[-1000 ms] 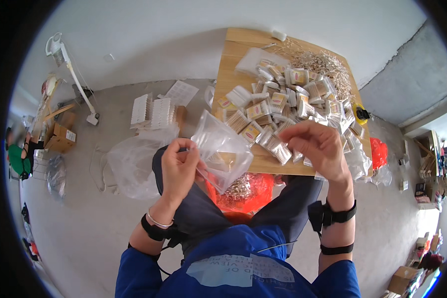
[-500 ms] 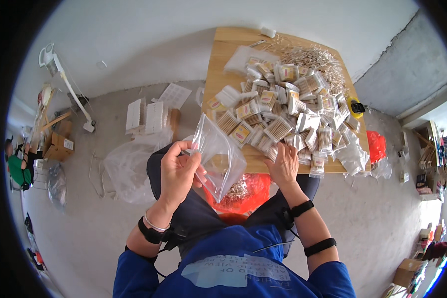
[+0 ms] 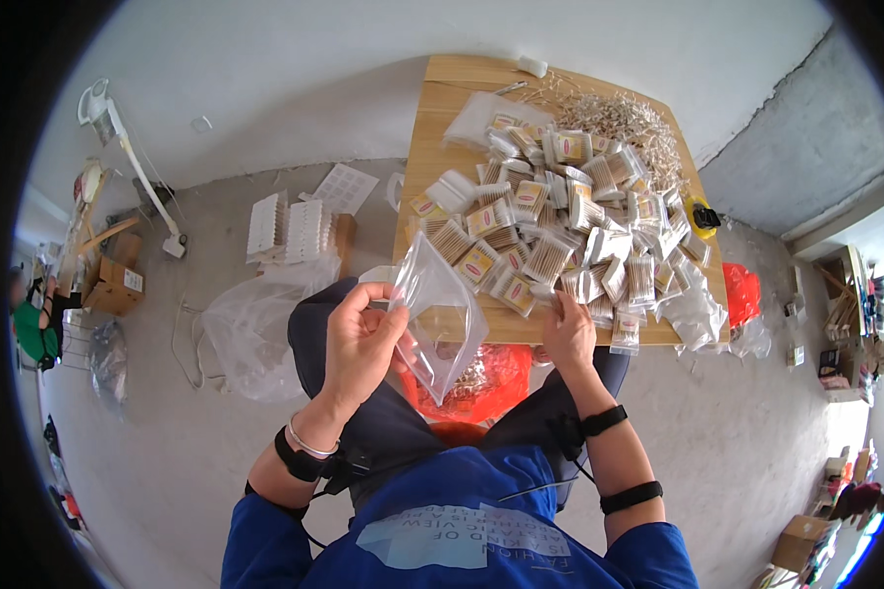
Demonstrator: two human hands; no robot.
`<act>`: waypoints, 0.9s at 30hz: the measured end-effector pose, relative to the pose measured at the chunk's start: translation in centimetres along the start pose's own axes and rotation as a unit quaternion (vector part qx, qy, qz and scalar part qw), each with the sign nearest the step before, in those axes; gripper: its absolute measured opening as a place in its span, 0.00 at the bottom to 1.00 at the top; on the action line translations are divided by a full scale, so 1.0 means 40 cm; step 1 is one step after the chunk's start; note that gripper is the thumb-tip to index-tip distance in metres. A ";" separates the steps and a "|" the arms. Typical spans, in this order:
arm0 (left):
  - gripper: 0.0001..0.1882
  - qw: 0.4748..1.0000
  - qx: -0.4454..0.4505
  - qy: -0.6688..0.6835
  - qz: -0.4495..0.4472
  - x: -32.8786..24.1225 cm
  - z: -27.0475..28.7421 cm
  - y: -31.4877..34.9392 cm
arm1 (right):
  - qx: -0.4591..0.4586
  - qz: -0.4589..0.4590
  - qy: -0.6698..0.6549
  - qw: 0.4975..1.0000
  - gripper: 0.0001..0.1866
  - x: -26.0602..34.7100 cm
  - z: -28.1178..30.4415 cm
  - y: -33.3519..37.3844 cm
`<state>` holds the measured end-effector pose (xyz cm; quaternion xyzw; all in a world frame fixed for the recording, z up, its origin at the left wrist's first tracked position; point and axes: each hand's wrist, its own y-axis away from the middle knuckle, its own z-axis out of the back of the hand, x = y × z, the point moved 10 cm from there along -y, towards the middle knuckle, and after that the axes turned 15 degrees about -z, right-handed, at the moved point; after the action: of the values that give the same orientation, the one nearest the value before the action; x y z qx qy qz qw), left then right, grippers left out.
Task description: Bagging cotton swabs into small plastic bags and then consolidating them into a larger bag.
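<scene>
My left hand (image 3: 361, 339) is closed on the edge of a clear plastic bag (image 3: 442, 324), which hangs empty and partly spread over my lap at the table's near edge. The fingers of my right hand (image 3: 568, 332) are pinched on the end of a small packet of cotton swabs (image 3: 514, 292) with a yellow label, at the near side of a heap. That heap of similar clear packets (image 3: 550, 201) covers much of the wooden table (image 3: 432, 108). Between my knees, under the clear bag, is a red plastic bag (image 3: 506, 378) with loose swabs in it.
Loose swabs (image 3: 624, 128) are strewn at the table's far right. A flat stack of clear bags (image 3: 481, 116) lies at the far left. White cartons (image 3: 300, 231) and a large clear plastic sack (image 3: 255, 339) are on the floor to the left. Another red bag (image 3: 742, 293) hangs by the table's right side.
My right hand has gone from fingers spread on the heap to a pinch on one packet, which has shifted slightly. My left hand with the clear bag has moved a little to the right.
</scene>
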<state>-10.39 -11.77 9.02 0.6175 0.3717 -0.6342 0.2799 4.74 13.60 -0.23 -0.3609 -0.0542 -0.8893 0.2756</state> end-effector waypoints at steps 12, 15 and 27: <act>0.12 0.999 0.046 0.010 0.023 0.011 -0.051 -0.003 | 0.345 -0.230 -0.581 0.701 0.13 0.281 0.136 0.075; 0.12 0.998 0.054 0.000 0.018 -0.005 -0.081 0.007 | 0.406 -0.180 -0.574 0.688 0.17 0.424 0.166 0.124; 0.08 0.998 -0.050 0.036 0.021 0.032 -0.012 0.036 | 0.269 0.189 -0.057 0.943 0.16 0.493 0.054 0.140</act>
<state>-9.06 -12.06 7.59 0.6330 0.3999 -0.5857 0.3104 -2.54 0.63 14.03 -0.3269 -0.2379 -0.7509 0.5223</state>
